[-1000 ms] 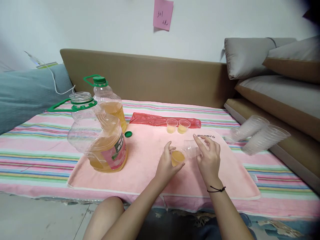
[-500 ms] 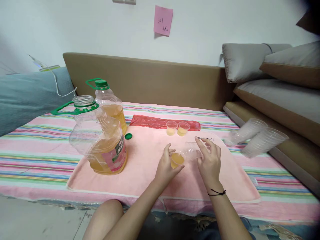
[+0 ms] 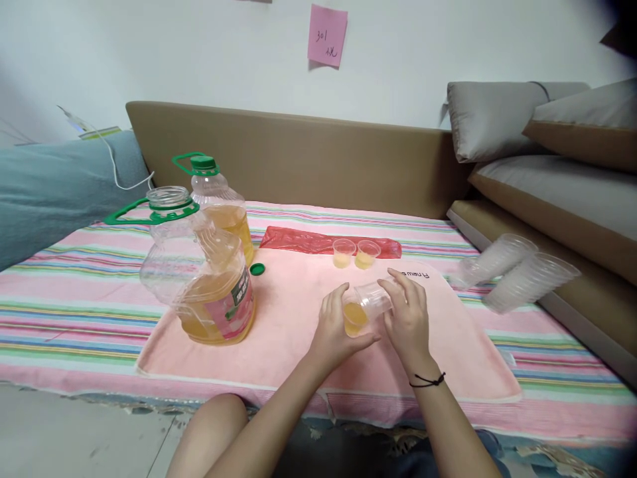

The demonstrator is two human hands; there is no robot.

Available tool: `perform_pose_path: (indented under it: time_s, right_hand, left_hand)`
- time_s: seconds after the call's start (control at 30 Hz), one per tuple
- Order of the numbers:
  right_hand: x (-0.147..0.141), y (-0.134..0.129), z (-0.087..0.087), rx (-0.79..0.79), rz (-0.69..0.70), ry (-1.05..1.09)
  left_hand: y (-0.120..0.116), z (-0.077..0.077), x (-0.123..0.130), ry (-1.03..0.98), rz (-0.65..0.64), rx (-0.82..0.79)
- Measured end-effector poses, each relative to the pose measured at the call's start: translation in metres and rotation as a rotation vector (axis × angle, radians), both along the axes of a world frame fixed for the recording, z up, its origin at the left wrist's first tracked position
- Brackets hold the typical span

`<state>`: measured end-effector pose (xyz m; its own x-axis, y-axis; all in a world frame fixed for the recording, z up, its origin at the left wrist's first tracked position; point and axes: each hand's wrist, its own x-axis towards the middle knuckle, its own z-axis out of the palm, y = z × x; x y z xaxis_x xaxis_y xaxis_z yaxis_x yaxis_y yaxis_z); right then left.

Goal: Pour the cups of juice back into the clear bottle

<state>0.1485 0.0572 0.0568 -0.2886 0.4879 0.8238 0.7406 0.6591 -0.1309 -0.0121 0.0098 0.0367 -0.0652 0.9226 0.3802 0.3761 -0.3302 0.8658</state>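
Amber liquid (image 3: 355,313) lies in the round clear plastic cup (image 3: 353,329) our left hand (image 3: 332,329) holds, grip loosely curved, above the pink cloth mat (image 3: 288,325). Our right hand (image 3: 409,322), fingers curled, grasps a tilted clear plastic cup (image 3: 372,299) just beside it.

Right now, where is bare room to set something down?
The pink mat is bare between the open jug and the left hand, nearer than the green cap, and from the right hand toward the stacked cups.
Crowded: between the hands, at the juice cup and tilted clear cup, and before the red plastic, where two small cups stand.
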Motion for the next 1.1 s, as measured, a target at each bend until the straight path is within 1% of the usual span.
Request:
perform_pose_path:
  time_s: [0.13, 0.27, 0.37, 0.43, 0.5, 0.53, 0.6, 0.73, 0.8, 0.87, 0.97, 1.1]
  right_hand:
    - [-0.003, -0.001, 0.004, 0.064, 0.009, -0.012]
    - [-0.008, -0.002, 0.008, 0.128, 0.016, -0.027]
    - [-0.013, -0.002, 0.009, 0.136, 0.026, 0.017]
    - [-0.014, -0.002, 0.008, 0.102, 0.021, 0.093]
    - [-0.014, -0.002, 0.008, 0.023, 0.011, 0.209]
    - [-0.013, -0.002, 0.007, -0.042, 0.010, 0.281]
    - [-0.010, -0.004, 0.005, -0.230, 0.034, 0.451]
    - [-0.004, -0.008, -0.001, -0.673, 0.193, 0.803]
    - [-0.003, -0.010, -0.005, -0.796, 0.259, 0.888]
    - [-0.003, -0.012, -0.006, -0.839, 0.300, 0.911]
    - [-0.007, -0.014, -0.005, -0.832, 0.341, 0.925]
    - [-0.011, -0.017, -0.003, -0.821, 0.330, 0.938]
  left_hand:
    - [-0.002, 0.010, -0.001, 0.052, 0.016, 0.112]
    - [0.000, 0.012, -0.003, 0.037, 0.071, 0.112]
    - [0.003, 0.010, -0.005, -0.036, 0.076, 0.081]
    - [0.005, 0.008, -0.006, -0.151, 0.050, 0.050]
    - [0.007, 0.006, -0.007, -0.294, 0.013, 0.009]
    - [0.008, 0.005, -0.007, -0.361, 0.001, -0.010]
    - [0.010, 0.004, -0.007, -0.470, -0.004, -0.034]
    - [0.009, 0.006, -0.004, -0.580, -0.013, -0.063]
    - [0.007, 0.008, -0.004, -0.596, -0.022, -0.080]
    - [0.006, 0.009, -0.003, -0.591, -0.020, -0.082]
    - [0.005, 0.009, -0.003, -0.572, -0.017, -0.076]
    - [0.006, 0.006, -0.003, -0.572, -0.020, -0.071]
